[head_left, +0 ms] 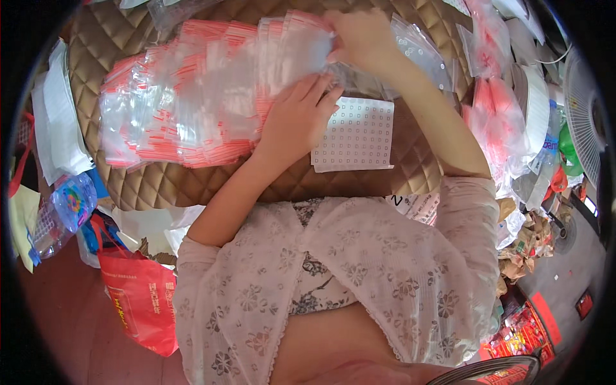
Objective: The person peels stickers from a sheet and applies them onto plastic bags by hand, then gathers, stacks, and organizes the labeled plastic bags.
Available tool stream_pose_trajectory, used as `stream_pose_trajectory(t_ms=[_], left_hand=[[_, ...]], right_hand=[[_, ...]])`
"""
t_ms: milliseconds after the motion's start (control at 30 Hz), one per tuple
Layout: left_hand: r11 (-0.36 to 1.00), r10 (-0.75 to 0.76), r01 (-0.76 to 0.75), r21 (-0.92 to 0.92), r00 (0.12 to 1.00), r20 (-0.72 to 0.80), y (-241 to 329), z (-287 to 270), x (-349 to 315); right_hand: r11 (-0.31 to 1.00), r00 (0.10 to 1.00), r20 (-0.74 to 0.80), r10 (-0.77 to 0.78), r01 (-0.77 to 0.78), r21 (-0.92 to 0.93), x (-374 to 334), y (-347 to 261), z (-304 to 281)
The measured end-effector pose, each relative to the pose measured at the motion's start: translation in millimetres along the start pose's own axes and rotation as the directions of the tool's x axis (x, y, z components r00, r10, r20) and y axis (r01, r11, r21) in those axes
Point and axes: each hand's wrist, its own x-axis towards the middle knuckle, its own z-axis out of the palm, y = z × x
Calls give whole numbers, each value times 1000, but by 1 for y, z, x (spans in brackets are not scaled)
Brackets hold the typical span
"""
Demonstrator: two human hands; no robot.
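Overlapping clear zip-lock bags with red edges [192, 96] lie in a long row across the brown quilted surface [256, 183]. My left hand [298, 115] rests flat on the near right part of the row, fingers stretched out, their tips by the endmost bag. At that bag's far right corner, my right hand [366, 40] has its fingers curled in and its thumb bent on the bag's edge. Just right of my left fingertips is a white sheet of small printed squares [360, 142]. Clear bags holding small pale pieces [418, 51] lie beyond my right wrist.
Bundles of red-edged bags [493, 106] hang over the right side, near a white fan [581, 102]. White papers [61, 122] and a plastic bottle [74, 199] are at the left. A red carrier bag [138, 295] stands below. Crumpled brown paper [529, 247] lies lower right.
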Motion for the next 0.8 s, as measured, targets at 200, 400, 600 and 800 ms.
stream_pose_trajectory(t_ms=[200,400,600,800], left_hand=[[997,-17,14,78,999,46,-1,-6,-1],[988,73,-80,133,996,58,-2,-4,1],[986,45,-63,152,992,119,6,-10,0],[979,48,-57,198,998,46,17,-18,3]], right_hand=[[982,978,156,140,-117,-147,-10,1,-24],[1000,1000,2,19,-19,17,-11,-4,4],[948,996,13,94,-93,306,-27,13,12],[991,965,-259,-50,17,-129,-31,-13,23]])
